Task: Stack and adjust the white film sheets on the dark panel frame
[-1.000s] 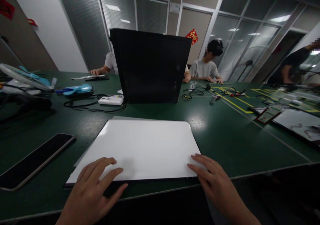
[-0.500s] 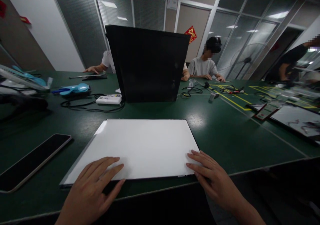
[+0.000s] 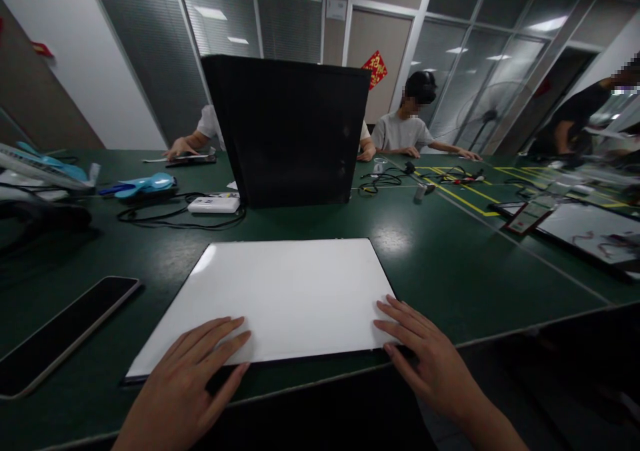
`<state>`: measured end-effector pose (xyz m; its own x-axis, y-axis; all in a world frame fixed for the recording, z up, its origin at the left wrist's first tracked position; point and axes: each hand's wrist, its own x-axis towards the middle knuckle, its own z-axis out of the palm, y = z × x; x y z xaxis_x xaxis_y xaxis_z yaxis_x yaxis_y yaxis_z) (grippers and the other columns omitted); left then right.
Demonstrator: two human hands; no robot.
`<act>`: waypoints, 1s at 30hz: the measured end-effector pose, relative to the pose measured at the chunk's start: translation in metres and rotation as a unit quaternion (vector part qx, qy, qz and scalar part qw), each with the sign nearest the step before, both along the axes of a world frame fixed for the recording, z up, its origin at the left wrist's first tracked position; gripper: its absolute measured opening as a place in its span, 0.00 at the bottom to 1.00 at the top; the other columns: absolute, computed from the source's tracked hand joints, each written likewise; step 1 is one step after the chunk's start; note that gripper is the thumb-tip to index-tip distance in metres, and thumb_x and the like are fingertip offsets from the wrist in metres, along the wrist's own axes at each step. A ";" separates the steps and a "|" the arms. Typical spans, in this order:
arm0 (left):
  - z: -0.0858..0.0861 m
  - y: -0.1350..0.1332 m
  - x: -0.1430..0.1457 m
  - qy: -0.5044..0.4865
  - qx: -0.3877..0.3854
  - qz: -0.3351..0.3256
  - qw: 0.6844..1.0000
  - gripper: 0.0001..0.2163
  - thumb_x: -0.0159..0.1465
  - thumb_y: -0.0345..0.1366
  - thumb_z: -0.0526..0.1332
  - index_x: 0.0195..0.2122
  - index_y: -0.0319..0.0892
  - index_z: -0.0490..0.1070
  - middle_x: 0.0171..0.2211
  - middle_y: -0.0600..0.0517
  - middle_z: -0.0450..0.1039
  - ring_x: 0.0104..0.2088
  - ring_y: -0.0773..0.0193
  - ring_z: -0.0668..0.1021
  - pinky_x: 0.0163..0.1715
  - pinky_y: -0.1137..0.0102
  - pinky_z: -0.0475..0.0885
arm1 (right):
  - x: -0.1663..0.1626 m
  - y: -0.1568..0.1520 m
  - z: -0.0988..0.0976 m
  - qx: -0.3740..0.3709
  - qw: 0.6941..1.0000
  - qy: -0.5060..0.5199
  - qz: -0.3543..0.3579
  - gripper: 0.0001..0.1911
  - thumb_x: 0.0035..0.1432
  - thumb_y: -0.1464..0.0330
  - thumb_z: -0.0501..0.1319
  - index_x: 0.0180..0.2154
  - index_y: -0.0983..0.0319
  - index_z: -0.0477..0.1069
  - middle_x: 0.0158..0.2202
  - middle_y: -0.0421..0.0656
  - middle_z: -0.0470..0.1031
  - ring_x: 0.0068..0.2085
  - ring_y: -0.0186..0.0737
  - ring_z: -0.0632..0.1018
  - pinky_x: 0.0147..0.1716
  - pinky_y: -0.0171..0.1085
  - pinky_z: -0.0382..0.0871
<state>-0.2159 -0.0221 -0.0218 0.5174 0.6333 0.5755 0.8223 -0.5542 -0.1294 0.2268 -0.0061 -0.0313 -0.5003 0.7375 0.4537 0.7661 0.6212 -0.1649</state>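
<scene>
A flat white panel (image 3: 295, 291) with a thin dark edge lies on the green table (image 3: 440, 264) in front of me. My left hand (image 3: 193, 374) rests over its near left part, fingers stretched out and apart, thumb just off the near edge. At the near right corner my right hand (image 3: 430, 354) touches the panel with extended fingertips. Neither hand is wrapped around anything. Left of the panel lies a phone (image 3: 65, 334) with a dark screen.
A large black panel (image 3: 290, 131) stands upright beyond the white one. Cables and a white power strip (image 3: 215, 203) lie to its left, near a light-blue object (image 3: 145, 184). A person (image 3: 405, 127) sits across the table. At right is a tray (image 3: 590, 231) with wires.
My hands keep nearly the same pose on the white panel. The view has shifted slightly. The person across the table has stretched an arm out to the right.
</scene>
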 end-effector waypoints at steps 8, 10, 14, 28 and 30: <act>0.001 -0.001 0.001 -0.011 -0.005 -0.007 1.000 0.17 0.71 0.46 0.62 0.59 0.52 0.76 0.57 0.51 0.82 0.55 0.53 0.83 0.51 0.55 0.80 | 0.001 -0.001 -0.006 0.007 1.000 0.008 -0.008 0.22 0.70 0.68 0.60 0.63 0.51 0.74 0.69 0.43 0.70 0.70 0.50 0.70 0.66 0.58 0.72; 0.002 -0.001 0.001 -0.014 -0.004 -0.009 1.000 0.17 0.71 0.46 0.62 0.59 0.52 0.76 0.57 0.52 0.82 0.54 0.53 0.83 0.51 0.56 0.80 | 0.001 -0.002 -0.007 0.008 1.000 0.008 -0.008 0.22 0.71 0.68 0.60 0.63 0.51 0.73 0.70 0.43 0.70 0.71 0.50 0.69 0.67 0.58 0.71; 0.002 -0.002 0.002 -0.022 0.002 -0.011 1.000 0.16 0.71 0.45 0.62 0.59 0.51 0.76 0.56 0.51 0.82 0.54 0.53 0.82 0.53 0.56 0.78 | 0.000 -0.003 -0.004 0.006 1.000 0.003 -0.011 0.21 0.72 0.66 0.59 0.63 0.51 0.73 0.68 0.43 0.72 0.70 0.50 0.71 0.65 0.59 0.72; 0.012 -0.007 0.001 -0.075 -0.024 0.105 0.991 0.17 0.72 0.43 0.59 0.59 0.52 0.74 0.61 0.46 0.77 0.58 0.49 0.80 0.55 0.52 0.77 | -0.035 0.175 0.034 -0.078 0.996 -0.048 0.002 0.28 0.72 0.54 0.63 0.66 0.58 0.68 0.69 0.52 0.67 0.67 0.56 0.71 0.66 0.63 0.67; 0.022 0.003 -0.009 -0.071 -0.079 0.121 0.987 0.17 0.73 0.47 0.58 0.59 0.53 0.75 0.61 0.47 0.78 0.59 0.50 0.81 0.56 0.52 0.78 | -0.040 0.198 0.029 -0.089 0.994 -0.059 0.015 0.27 0.70 0.54 0.65 0.64 0.58 0.69 0.68 0.51 0.68 0.65 0.55 0.72 0.64 0.62 0.68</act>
<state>-0.2246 -0.0194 0.0001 0.2611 0.8163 0.5153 0.9370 -0.3426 0.0680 0.1870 0.1920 -0.0018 -0.5654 0.7848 0.2537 0.7684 0.6130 -0.1838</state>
